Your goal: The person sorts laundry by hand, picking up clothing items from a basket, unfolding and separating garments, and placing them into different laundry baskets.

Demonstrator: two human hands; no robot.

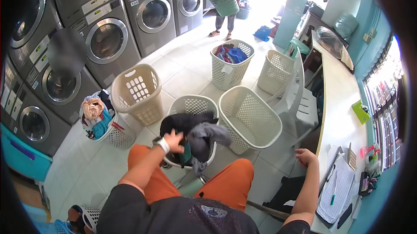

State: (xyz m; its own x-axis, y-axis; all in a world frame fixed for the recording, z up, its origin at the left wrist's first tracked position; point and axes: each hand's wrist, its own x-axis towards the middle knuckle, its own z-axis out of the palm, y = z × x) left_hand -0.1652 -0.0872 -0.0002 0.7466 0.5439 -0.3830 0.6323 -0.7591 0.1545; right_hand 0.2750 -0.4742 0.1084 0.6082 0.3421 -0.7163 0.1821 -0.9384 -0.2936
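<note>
My left hand (174, 142), with a white watch on the wrist, reaches over a white laundry basket (193, 102) between my knees. Its fingers are spread against the dark clothes (184, 123) there, without a visible grip. A grey garment (206, 136) hangs over that basket's right side, and a dark green piece (186, 153) shows below my fingers. Out to the right, my right hand (306, 156) is beside the table edge, fingers loosely bent and apart, with nothing visible in them. Black cloth (286, 192) lies below my right forearm.
Around me stand a beige basket (138, 88), a white basket (249, 119), a full basket (117, 132) and another with clothes (230, 71). Dryers (154, 14) line the left. A person (228, 3) carries a green basket. A chair (299, 99) and long table (336, 90) flank the right.
</note>
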